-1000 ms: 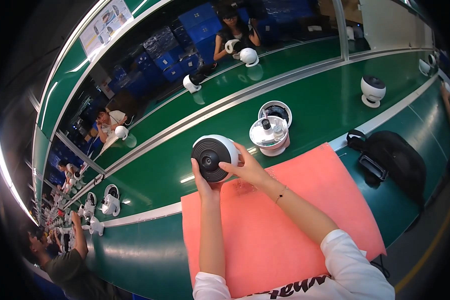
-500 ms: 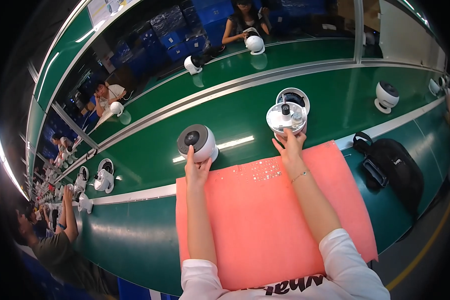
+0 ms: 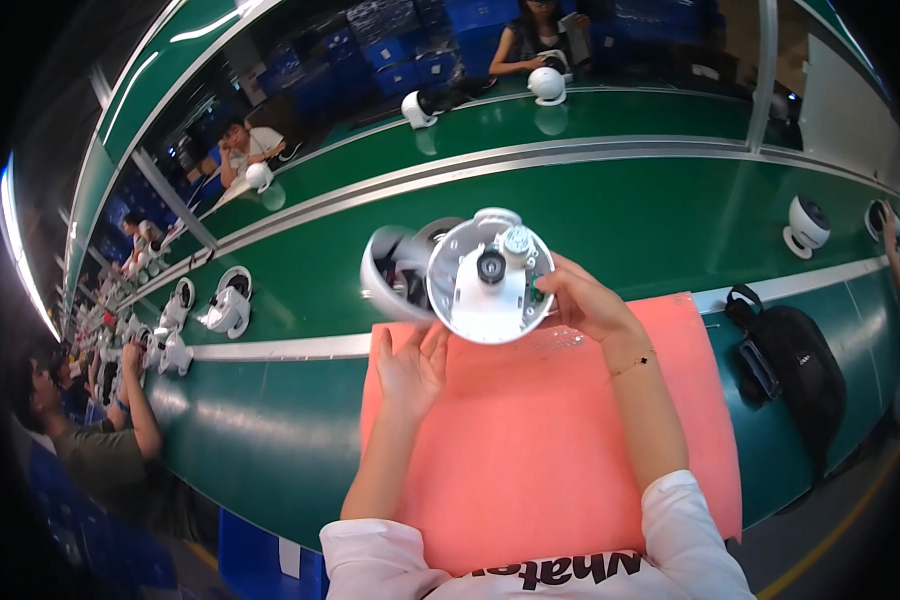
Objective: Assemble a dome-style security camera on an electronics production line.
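Note:
My right hand [image 3: 585, 300] grips the right rim of an open white round housing [image 3: 485, 320], raised above the near edge of the mat. Inside the housing sit a black lens barrel [image 3: 490, 266], a round silvery part and a bit of green circuit board. A white curved shell [image 3: 378, 275] with a dark inside, smeared by motion, adjoins it on the left; I cannot tell how they join. My left hand [image 3: 410, 375] is palm up below them, fingers spread, gripping nothing. Behind, a grey-faced round device [image 3: 442, 232] is mostly hidden.
A pink mat [image 3: 540, 440] with small shiny pieces at its far side covers the green bench. A black bag [image 3: 795, 365] lies at right. More white devices stand on the green line, one [image 3: 807, 225] at right, several at left. Co-workers sit left and across.
The right hand has brought the open housing leftward and nearer, tilting its inside toward me. My left hand has left the grey-faced device and turned palm up. The view has shifted slightly.

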Demonstrator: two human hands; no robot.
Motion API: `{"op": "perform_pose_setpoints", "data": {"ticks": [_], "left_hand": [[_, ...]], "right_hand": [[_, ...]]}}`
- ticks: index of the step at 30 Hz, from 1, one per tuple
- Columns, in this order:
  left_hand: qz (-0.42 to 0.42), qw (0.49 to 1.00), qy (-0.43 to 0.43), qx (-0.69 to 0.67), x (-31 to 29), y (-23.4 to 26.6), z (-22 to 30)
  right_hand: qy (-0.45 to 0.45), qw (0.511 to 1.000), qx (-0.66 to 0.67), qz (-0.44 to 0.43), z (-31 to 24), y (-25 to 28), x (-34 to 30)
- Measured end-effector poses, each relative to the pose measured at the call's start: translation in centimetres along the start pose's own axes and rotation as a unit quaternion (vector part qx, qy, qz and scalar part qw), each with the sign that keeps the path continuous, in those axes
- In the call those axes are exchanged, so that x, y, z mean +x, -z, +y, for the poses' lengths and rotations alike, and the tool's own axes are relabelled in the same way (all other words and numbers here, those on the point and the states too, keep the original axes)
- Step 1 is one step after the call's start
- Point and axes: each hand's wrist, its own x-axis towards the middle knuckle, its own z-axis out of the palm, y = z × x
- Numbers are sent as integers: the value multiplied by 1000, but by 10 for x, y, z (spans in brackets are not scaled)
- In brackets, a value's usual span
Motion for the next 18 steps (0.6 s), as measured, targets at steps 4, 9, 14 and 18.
{"op": "perform_pose_setpoints", "data": {"ticks": [4, 9, 14, 18], "left_hand": [[33, 999, -11, 9, -61, -3, -25], [40, 968, -87, 230, -97, -10, -40], [110, 968, -32, 222, -118, -8, -26], [88, 946, -17, 312, -123, -9, -31]], "right_hand": [[-144, 978, -116, -95, 15, 13, 5], [-228, 937, -233, -126, 26, 16, 11], [-202, 895, -378, -128, 21, 3, 6], [-77, 867, -480, -112, 5, -24, -1]]}}
